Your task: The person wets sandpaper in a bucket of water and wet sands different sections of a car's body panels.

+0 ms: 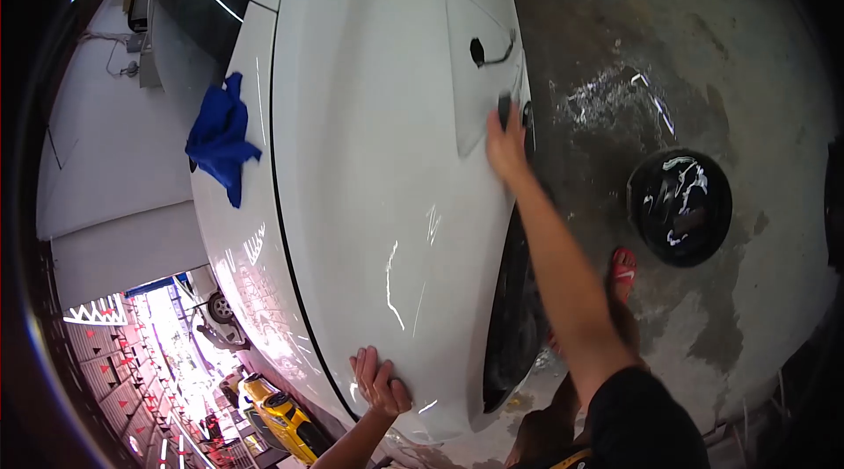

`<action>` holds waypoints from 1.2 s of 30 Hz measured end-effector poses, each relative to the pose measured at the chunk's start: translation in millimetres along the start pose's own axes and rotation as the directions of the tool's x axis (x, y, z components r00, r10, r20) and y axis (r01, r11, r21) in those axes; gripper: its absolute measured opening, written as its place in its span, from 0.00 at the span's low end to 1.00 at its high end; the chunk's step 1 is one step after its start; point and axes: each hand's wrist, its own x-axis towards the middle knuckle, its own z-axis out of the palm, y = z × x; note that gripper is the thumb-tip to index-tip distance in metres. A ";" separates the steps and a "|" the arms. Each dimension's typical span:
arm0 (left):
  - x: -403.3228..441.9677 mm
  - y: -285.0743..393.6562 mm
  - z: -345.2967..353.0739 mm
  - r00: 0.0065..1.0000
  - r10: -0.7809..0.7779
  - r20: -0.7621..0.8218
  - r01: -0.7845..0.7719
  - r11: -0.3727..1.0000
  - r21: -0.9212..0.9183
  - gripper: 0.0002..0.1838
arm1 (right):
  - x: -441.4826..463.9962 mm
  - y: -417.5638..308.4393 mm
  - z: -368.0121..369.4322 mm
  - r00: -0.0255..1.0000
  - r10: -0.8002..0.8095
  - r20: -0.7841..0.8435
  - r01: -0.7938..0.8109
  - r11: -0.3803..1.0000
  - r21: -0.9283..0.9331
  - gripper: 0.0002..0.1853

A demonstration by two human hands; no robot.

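My right hand [506, 145] is closed around a small dark hand tool [504, 110], whose exact kind is hard to make out. It works at the lower edge of the white car's panel [378, 161], by a faintly outlined, roughly triangular patch [479, 95]. A dark oval hole [477, 51] with a thin dark curved piece beside it shows within that patch. Lower down, my left hand [380, 383] rests on the same panel with its fingers somewhat spread, holding nothing.
A crumpled blue cloth [223, 139] lies on the car's body beyond the dark seam. On the wet concrete floor [738, 328] stands a round black bucket [680, 245] with shiny reflections inside. Red sandals [623, 274] show below my arm, and a yellow car [281, 416] is in the background.
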 end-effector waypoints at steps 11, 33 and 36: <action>-14.6 -3.1 2.7 0.999 -0.012 0.049 0.011 1.000 0.027 0.21 | -339.8 98.0 -174.9 0.810 0.516 0.278 -0.586 0.729 0.354 0.21; -0.4 6.3 -4.7 0.996 -0.090 0.007 0.090 0.996 0.003 0.17 | -53.6 189.8 -401.5 0.789 0.504 0.350 -0.614 0.633 0.471 0.11; 8.5 10.1 -11.5 0.991 -0.134 -0.011 0.134 0.991 -0.009 0.19 | -100.6 91.5 -316.3 0.730 0.554 0.401 -0.670 0.696 0.258 0.08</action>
